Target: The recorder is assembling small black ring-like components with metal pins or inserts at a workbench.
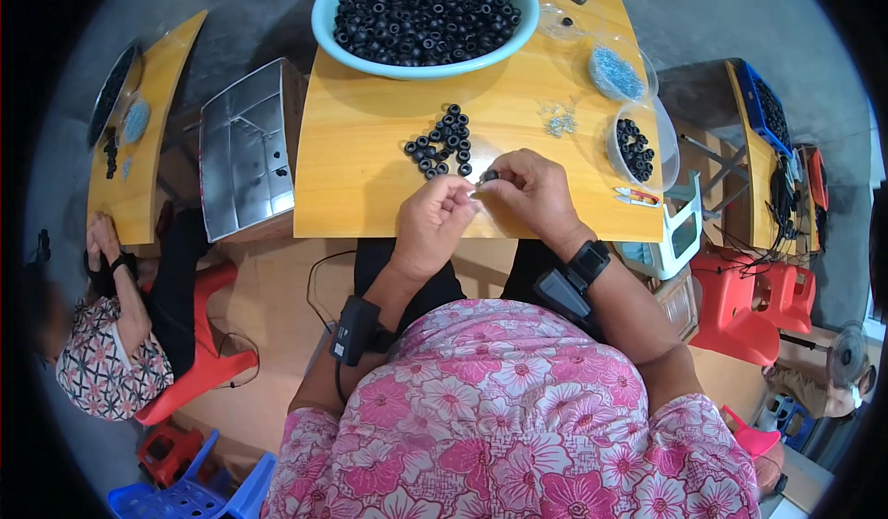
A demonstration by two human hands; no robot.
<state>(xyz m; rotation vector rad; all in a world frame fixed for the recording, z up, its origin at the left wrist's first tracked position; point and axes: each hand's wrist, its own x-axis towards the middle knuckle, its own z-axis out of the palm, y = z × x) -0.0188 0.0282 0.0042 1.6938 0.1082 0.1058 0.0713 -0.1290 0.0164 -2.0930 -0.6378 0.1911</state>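
My left hand (435, 221) is closed in a pinch near the table's front edge, with a tiny pale piece (474, 192) at its fingertips, too small to name. Close beside it, my right hand (535, 195) pinches a small black ring-shaped part (489, 176). The two hands' fingertips almost meet. Just beyond them lies a loose cluster of black ring-shaped parts (448, 138). A small scatter of silvery pieces (559, 118) rests on the wooden table (370, 186) to the right.
A light blue basin (326, 33) heaped with black rings stands at the back. On the right are a tub of silvery pieces (617, 73), a clear tub of black rings (635, 147) and small scissors (637, 196). A metal-lined box (248, 140) adjoins the left. Another person (116, 334) sits far left.
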